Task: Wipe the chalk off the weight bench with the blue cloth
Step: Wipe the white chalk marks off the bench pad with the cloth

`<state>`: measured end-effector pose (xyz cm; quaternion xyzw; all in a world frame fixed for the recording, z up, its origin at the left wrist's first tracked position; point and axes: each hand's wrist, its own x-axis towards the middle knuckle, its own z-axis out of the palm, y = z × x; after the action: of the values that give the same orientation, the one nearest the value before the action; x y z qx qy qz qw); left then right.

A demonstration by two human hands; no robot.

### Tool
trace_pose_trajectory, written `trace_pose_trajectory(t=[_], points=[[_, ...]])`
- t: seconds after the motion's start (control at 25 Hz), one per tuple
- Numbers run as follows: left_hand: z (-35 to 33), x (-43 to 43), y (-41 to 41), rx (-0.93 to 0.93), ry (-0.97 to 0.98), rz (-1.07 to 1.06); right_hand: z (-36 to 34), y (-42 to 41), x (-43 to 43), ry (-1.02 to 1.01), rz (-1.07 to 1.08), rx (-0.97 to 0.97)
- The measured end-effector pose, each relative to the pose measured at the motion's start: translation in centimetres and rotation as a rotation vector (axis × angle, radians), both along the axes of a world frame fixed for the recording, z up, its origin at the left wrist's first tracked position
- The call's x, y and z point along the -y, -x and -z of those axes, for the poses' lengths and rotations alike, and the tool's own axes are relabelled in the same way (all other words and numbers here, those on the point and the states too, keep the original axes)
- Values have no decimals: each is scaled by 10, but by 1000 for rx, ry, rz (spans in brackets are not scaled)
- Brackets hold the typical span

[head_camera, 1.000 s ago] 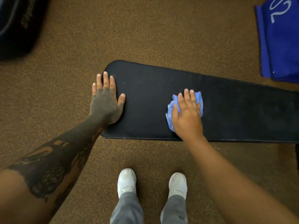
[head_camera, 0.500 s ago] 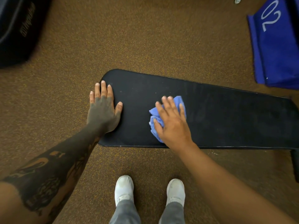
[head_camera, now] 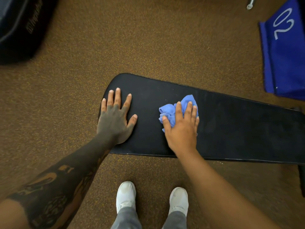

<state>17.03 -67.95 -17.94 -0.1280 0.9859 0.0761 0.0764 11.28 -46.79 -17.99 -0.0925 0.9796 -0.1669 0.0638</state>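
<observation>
Splayed left hand [head_camera: 115, 123] lies flat on the black worktop [head_camera: 239, 129]; flat-palmed right hand [head_camera: 181, 131] presses the crumpled blue cloth [head_camera: 170, 111] down.

**Surfaces and stuffs, as we find them**

We log the weight bench [head_camera: 231, 129] pad as black, matt and smooth, with a faint fine grain. A thin trim along its near edge catches the light and looks glossier. The blue cloth [head_camera: 171, 111] reads as soft matt fabric, crumpled into folds. The floor [head_camera: 148, 47] looks rough and granular, dull brown with yellow flecks; we cannot tell rubber from carpet. The blue mat [head_camera: 287, 63] with white numerals looks like cloth, fuzzy at its edge. The small bar [head_camera: 250, 4] gleams like bare metal. The shoes [head_camera: 126, 195] are matt white and the trousers [head_camera: 127, 219] grey cloth
</observation>
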Motion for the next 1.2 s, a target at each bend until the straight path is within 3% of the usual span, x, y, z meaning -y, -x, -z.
trace_pose_trajectory(t=[0.24,0.4,0.48,0.6,0.76,0.88,1.04,1.2], points=[[0,-1,-1,-12,-19,-17,1,71,35,38,1,1],[1,0,0,-9,-24,-16,-1,51,47,140,-336,-32],[1,0,-1,-11,-30,-19,1,45,26,135,-408,-93],[0,1,-1,-4,-31,-24,3,67,9,39,-309,-83],[0,0,-1,-20,-52,-39,-1,97,56,39,-114,-21],[1,0,-2,-50,-98,-62,0,66,79,124,-308,-36],[0,2,-4,-127,-205,-118,3,38,41,176,-591,-74],[-3,3,-5,-171,-280,-130,1,68,36,141,-431,-85]])
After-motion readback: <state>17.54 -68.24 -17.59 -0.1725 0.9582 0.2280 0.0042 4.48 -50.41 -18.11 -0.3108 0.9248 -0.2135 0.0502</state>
